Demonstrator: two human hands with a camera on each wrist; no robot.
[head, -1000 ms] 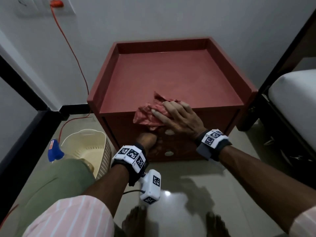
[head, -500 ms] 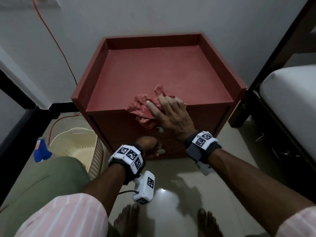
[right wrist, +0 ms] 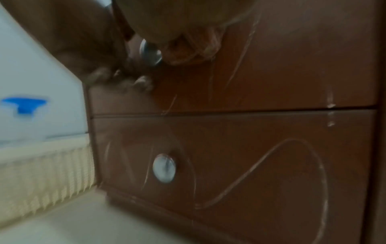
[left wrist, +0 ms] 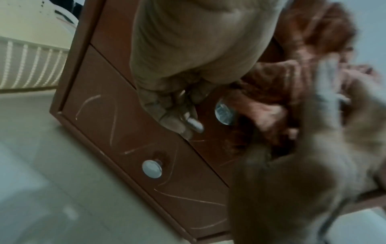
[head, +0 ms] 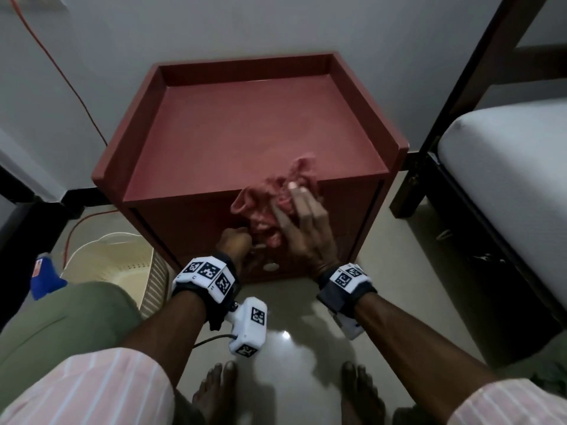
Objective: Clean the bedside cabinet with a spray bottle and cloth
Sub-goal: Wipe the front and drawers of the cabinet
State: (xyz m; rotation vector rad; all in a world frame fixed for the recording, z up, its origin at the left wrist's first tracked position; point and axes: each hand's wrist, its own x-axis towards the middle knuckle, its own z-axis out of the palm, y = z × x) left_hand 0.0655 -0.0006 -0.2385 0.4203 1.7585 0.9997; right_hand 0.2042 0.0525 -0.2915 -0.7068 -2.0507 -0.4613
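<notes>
The cloth [head: 277,199], pink and crumpled, is lying over the front edge of the cabinet [head: 245,130] near its right front corner, hanging onto the drawer front. The right hand [head: 302,228] is pressing it with fingers extended and spread. The left hand [head: 234,242] is sitting just beside it on the left, fingers curled round a metal knob [left wrist: 195,125] on the upper drawer. A lower knob [head: 271,266] is showing below. A cream basket [head: 122,265] is standing on the floor left of the cabinet, with the blue spray bottle [head: 46,277] beyond it. A bed [head: 506,167] is standing to the right.
</notes>
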